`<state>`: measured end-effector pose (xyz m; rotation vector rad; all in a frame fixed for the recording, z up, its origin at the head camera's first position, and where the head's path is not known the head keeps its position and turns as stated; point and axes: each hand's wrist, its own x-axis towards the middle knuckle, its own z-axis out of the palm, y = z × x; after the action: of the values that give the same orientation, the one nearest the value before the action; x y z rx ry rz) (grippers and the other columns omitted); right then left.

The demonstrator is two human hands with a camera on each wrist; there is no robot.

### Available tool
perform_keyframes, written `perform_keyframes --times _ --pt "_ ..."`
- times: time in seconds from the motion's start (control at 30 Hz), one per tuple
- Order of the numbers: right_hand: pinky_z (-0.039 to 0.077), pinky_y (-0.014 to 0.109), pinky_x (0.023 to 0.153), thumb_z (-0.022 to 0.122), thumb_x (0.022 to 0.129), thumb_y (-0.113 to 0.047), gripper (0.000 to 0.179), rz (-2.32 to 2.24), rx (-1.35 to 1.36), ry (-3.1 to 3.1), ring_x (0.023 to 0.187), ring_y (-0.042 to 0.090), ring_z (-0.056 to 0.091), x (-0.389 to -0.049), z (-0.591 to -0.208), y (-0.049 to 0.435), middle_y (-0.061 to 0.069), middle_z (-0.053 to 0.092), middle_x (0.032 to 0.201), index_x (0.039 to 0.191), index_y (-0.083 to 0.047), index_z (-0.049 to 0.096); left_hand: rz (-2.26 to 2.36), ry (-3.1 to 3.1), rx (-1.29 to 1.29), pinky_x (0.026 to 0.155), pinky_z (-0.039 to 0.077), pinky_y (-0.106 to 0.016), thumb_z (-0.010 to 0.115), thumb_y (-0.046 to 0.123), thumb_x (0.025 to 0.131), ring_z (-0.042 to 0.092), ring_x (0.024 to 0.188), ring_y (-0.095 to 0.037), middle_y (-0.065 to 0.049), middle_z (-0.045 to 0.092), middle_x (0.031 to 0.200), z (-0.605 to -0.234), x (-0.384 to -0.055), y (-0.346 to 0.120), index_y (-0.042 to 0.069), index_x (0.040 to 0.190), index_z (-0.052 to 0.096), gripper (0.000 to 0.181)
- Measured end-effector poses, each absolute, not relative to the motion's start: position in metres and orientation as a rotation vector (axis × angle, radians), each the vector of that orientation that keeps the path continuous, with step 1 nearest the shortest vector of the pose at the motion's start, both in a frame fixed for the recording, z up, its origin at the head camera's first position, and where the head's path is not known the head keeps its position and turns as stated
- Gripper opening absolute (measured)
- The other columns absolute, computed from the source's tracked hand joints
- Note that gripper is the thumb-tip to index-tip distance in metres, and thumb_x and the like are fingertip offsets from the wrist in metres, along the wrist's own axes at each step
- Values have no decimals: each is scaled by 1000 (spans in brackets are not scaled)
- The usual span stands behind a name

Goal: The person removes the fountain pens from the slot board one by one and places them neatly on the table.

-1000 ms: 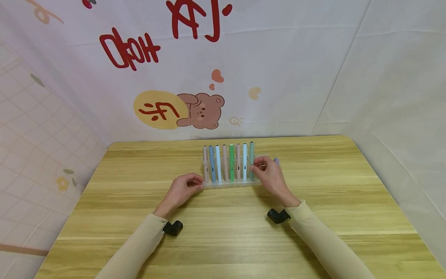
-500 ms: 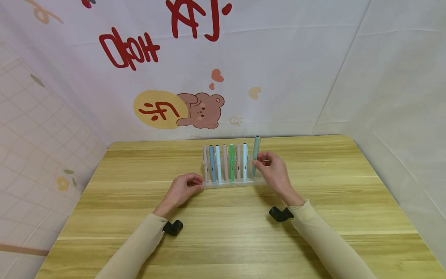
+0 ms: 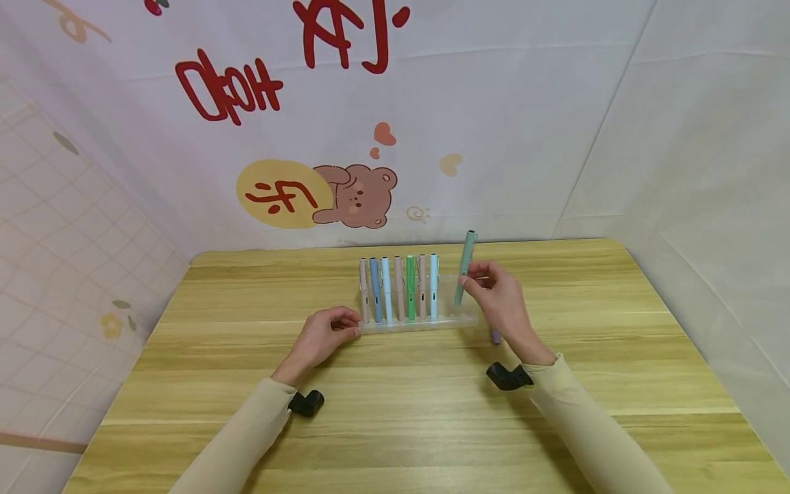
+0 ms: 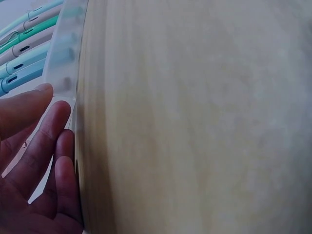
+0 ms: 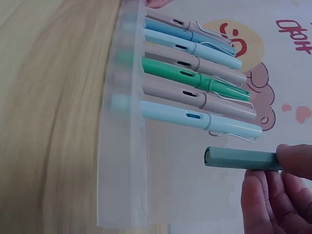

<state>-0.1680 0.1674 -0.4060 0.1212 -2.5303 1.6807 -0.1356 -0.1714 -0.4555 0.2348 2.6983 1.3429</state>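
Observation:
My right hand (image 3: 503, 302) pinches a grey-green pen (image 3: 467, 257) between thumb and fingers, held up slightly tilted above the right end of a clear pen stand (image 3: 420, 326). The right wrist view shows the lower end of that pen (image 5: 239, 158) apart from the stand. Several pens stand in a row in the stand: taupe, blue, pale blue and a bright green pen (image 3: 410, 288). My left hand (image 3: 324, 336) holds the stand's left end, the thumb (image 4: 29, 109) overlapping its corner in the left wrist view.
A purple pen (image 3: 496, 336) lies on the wooden table (image 3: 395, 412), mostly hidden under my right hand. Behind the table hangs a white printed cloth (image 3: 506, 103), with more cloth at both sides. Black wrist cameras sit on both sleeves.
My right hand has lifted the grey-green pen up out of the row and moved it to the right. The purple pen's near end has come into view. My left hand stays put.

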Motion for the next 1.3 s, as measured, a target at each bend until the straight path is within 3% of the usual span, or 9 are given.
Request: perform_keyframes --times 0.43,0.73,0.93,1.3 --pt "52 18 78 73 99 -25 37 1692 125 -2508 104 28 69 -164 -399 183 19 70 115 122 2 65 1342 2699 234 85 53 -38 77 11 94 68 90 -15 1 74 96 -456 -136 -172 10 108 75 14" --pt "53 17 79 73 99 -26 38 1728 121 -2476 96 10 68 -159 -397 193 19 70 115 124 2 64 1334 2703 232 85 53 -38 77 11 94 68 89 -15 1 74 96 -456 -136 -172 10 107 75 14" --pt "53 17 81 72 100 -25 37 1709 127 -2475 95 6 68 -159 -400 200 19 70 114 122 3 65 1328 2711 237 85 53 -38 78 11 94 67 89 -15 1 74 96 -456 -136 -171 10 107 75 14" --pt "60 27 79 73 100 -24 38 1747 143 -2454 90 7 70 -157 -406 214 21 67 112 121 6 63 1331 2709 232 85 53 -38 78 10 93 67 89 -15 1 74 96 -454 -135 -171 10 107 76 14"
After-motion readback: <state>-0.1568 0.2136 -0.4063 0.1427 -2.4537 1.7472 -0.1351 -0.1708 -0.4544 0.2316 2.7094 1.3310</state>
